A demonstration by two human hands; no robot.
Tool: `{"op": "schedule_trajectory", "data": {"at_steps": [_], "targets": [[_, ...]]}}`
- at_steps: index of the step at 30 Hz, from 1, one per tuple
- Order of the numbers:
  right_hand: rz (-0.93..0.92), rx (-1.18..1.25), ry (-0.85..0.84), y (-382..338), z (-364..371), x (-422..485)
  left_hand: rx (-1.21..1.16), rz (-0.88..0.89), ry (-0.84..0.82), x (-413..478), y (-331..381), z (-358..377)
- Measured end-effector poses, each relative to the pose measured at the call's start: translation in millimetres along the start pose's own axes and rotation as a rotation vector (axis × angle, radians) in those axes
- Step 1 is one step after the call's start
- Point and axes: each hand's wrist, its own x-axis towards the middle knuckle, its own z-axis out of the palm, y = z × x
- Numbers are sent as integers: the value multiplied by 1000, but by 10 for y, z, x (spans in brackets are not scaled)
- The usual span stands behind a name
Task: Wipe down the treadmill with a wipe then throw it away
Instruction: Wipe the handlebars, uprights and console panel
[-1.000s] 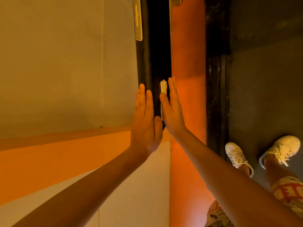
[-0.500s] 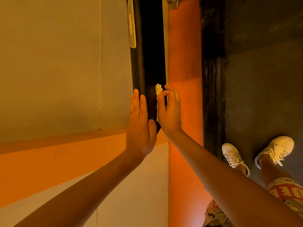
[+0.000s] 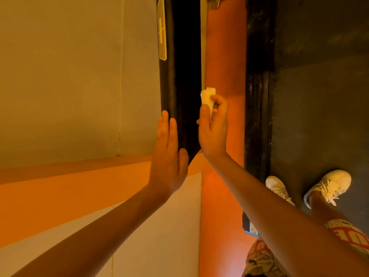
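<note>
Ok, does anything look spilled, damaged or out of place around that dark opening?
Nothing stands out. The left hand is flat at the edge of the black panel, and the right hand pinches the wipe beside the dark opening. No spill shows on the floor. A crinkled item at the top edge is too cropped to identify.

No legible text on label (image 3: 162, 33) or shorts (image 3: 355, 236)

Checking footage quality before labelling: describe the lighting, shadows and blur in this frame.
Head view: warm orange light tints everything, even the crumpled white wipe; head view: the black gap beside it is crushed to featureless shadow; head view: no motion blur, the left hand and right hand both read sharp.
</note>
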Motion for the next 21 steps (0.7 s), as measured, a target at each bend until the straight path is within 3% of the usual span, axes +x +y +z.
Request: {"op": "schedule_trajectory", "data": {"at_steps": [5, 9, 16, 21], "targets": [[-38, -126, -110, -225, -295, 167, 28, -16, -65, -11, -8, -88], [-157, -248, -162, -438, -548, 309, 7, -64, -4, 139, 101, -192], [-356, -486, -267, -1014, -1007, 485, 34, 0, 30, 684, 629, -344], [-494, -654, -246, -1625, -1372, 730, 42, 50, 75, 1100, 1069, -508]]}}
